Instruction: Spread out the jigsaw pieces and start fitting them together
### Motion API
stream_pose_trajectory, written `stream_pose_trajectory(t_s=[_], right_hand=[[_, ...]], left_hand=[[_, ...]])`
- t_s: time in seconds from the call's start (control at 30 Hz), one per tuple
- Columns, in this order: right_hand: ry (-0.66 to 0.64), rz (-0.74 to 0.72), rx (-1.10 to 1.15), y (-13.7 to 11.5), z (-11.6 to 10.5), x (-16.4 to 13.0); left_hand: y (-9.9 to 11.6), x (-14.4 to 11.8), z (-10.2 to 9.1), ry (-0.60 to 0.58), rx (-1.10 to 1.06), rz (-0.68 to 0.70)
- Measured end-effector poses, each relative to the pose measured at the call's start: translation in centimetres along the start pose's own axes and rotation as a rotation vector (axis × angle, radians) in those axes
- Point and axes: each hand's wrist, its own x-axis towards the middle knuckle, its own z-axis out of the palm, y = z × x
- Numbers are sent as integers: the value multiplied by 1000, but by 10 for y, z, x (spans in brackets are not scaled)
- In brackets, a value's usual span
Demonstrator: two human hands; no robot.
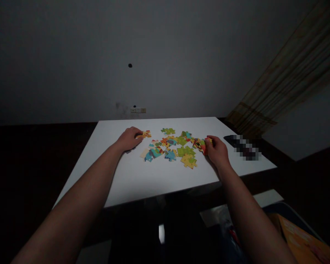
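A loose heap of jigsaw puzzle pieces in green, blue, yellow and red lies on the white table. My left hand, at the heap's left, has its fingers closed on an orange-yellow puzzle piece. At the right end of the heap my right hand pinches a red and yellow puzzle piece between thumb and fingers. That piece is partly covered by the fingers, and other pieces lie close beside it. A yellow-green piece is nearest the table's front edge.
A dark object, partly pixelated, lies at the table's right side. Below right, an orange box sits near a dark-rimmed container. Behind the table stands a grey wall with sockets; a curtain hangs on the right.
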Motion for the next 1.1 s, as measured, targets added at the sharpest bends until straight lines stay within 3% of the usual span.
stream_pose_trajectory(t_s=[0.37, 0.57, 0.83, 1.1], right_hand=[[-78, 90, 377, -17, -1, -10], [-104, 188, 309, -15, 2, -8], [-91, 59, 153, -9, 1, -5], [-101, 104, 205, -10, 4, -6]], left_hand=[[3, -4, -4, -20, -23, -30], [9, -6, -8, -12, -47, -17], [5, -5, -7, 1, -51, -22], [11, -6, -8, -7, -33, -29]])
